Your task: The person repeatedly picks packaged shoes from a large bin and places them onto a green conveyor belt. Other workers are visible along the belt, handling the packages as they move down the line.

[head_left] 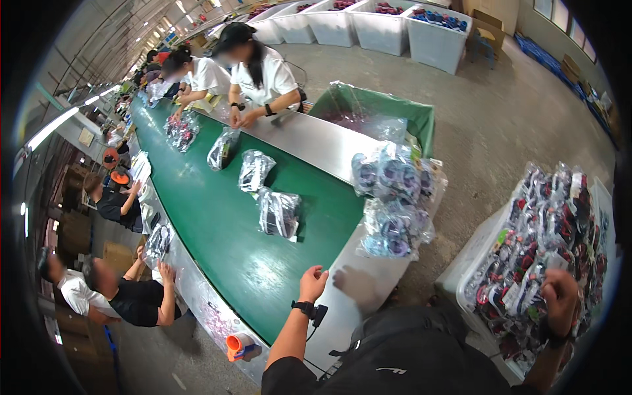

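Note:
My left hand [314, 283] hovers above the near end of the green conveyor belt [250, 263], its fingers loosely bent and apart with nothing in them. Out to the right, my right hand [561, 299] is over a white bin [451, 280] heaped with bagged shoes [526, 257]. Its fingers are curled in; whether anything is inside them is hidden. A pile of clear-bagged blue and purple sandals [395, 197] rests on the metal ledge beyond my left hand. Several bagged pairs lie along the belt, the nearest a dark-and-white bagged pair [279, 214].
Co-workers line both sides of the belt; one in white [263, 76] handles a bag. A green lined bin [421, 118] stands behind the metal ledge [316, 141]. An orange cup-like container [238, 342] is at the left rim. White tubs [434, 43] stand farther back.

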Demonstrator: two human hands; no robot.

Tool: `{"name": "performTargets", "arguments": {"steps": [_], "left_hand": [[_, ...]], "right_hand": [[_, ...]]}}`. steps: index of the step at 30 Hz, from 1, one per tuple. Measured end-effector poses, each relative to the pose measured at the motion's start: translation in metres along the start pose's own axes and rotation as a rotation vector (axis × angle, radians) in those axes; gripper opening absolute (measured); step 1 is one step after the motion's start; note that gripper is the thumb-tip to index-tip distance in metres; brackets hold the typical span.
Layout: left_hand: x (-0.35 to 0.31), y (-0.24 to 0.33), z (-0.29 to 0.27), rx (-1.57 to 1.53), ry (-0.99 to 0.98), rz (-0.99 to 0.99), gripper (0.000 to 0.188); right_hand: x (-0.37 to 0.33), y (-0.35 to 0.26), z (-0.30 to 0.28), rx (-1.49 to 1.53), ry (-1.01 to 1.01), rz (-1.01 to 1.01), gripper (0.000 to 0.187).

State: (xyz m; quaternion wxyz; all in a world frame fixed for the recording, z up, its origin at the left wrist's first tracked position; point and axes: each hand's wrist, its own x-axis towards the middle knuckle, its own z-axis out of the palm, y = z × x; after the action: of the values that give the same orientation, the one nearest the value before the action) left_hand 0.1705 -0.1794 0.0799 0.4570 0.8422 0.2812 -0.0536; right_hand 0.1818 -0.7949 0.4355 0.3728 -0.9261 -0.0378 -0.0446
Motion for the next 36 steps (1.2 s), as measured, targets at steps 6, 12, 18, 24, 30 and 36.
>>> {"name": "performTargets", "arguments": {"steps": [6, 12, 18, 24, 30, 36], "left_hand": [[0.105, -0.029, -0.062, 0.088, 0.298, 0.023, 0.053], [0.214, -0.071, -0.106, 0.182, 0.531, -0.098, 0.066], [0.284, -0.117, -0.122, -0.07, 0.425, -0.296, 0.097], [0.289, -0.141, -0.092, -0.152, 0.248, -0.396, 0.069], [0.207, -0.107, -0.03, -0.323, 0.47, -0.136, 0.09], [0.063, -0.071, 0.0, -0.46, 0.419, 0.237, 0.062]], "right_hand": [[-0.009, -0.031, 0.082, 0.238, 0.021, 0.166, 0.029], [-0.008, -0.023, 0.13, 0.174, -0.141, 0.235, 0.025], [0.009, -0.048, 0.162, 0.083, -0.214, 0.281, 0.023], [0.025, -0.061, 0.169, -0.12, -0.432, 0.251, 0.029], [0.019, -0.023, 0.2, 0.128, -0.275, 0.229, 0.023], [0.01, 0.0, 0.207, 0.06, -0.306, 0.059, 0.026]]}}
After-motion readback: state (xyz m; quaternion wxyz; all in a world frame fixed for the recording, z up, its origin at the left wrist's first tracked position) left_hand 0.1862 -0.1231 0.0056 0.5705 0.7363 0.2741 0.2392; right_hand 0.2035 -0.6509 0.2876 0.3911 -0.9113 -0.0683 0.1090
